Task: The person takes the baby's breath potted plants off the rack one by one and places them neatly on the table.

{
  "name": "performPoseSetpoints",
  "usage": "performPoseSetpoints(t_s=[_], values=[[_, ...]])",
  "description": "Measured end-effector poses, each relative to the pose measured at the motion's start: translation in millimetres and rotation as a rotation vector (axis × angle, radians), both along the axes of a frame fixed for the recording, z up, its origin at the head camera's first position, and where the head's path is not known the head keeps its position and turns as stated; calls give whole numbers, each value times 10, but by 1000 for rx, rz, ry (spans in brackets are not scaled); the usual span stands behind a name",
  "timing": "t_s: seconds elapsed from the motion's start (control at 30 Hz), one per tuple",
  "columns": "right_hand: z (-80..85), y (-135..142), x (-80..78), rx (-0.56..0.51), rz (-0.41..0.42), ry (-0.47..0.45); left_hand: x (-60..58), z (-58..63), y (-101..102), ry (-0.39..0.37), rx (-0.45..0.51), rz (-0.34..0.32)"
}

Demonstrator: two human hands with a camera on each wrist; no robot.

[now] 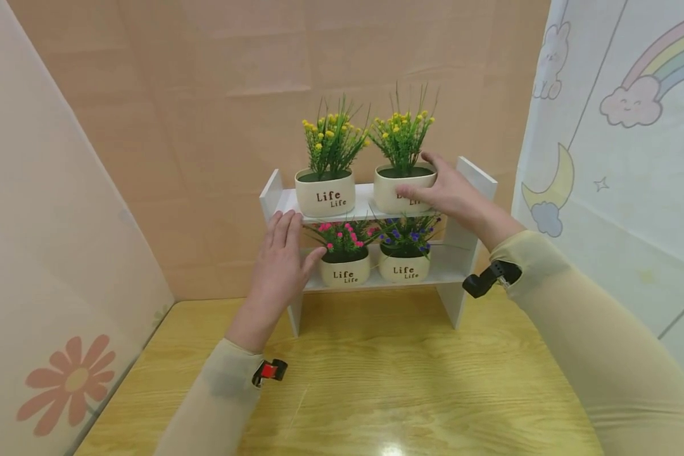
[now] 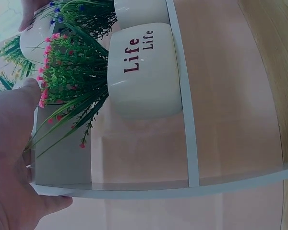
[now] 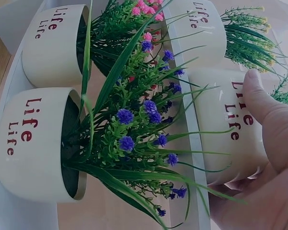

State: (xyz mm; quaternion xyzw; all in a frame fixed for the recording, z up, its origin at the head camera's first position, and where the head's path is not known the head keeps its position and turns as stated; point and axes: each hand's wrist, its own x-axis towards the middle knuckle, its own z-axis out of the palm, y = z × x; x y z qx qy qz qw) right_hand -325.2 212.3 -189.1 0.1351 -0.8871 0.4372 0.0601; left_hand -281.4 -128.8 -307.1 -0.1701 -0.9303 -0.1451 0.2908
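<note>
stretched forward from the lower right with the right hand, bent inward at the upper end of the white shelf. grips the right yellow-flowered pot between thumb and fingers, with the thumb laid across the front over part of the red lettering and the fingers round the right end toward the back. in the right wrist view, shows the same hold, with the thumb nearly straight and the fingertips partly hidden by the pot. placed upright at the upper board, just beside the left yellow-flowered pot.

stretched forward from the lower left with the left hand, back upward. touches the left end of the upper board with nearly straight fingers lying close together, and with the thumb spread away to the right, near the pink-flowered pot. in the left wrist view, rests at the upper left corner of the shelf, with one fingertip along the outside of the side panel. cannot tell how firmly pressed.

carries on the lower board the pink-flowered pot and the blue-flowered pot, upright, side by side. stands on the wood-grained worktop. covered along both forearms by pale sleeves.
</note>
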Motion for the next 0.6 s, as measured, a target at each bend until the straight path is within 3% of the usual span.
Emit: performPoseSetpoints(t_s=[0.6], values=[[-35, -24, -71, -67, -25, -8, 18, 8, 30, -12, 44, -3]])
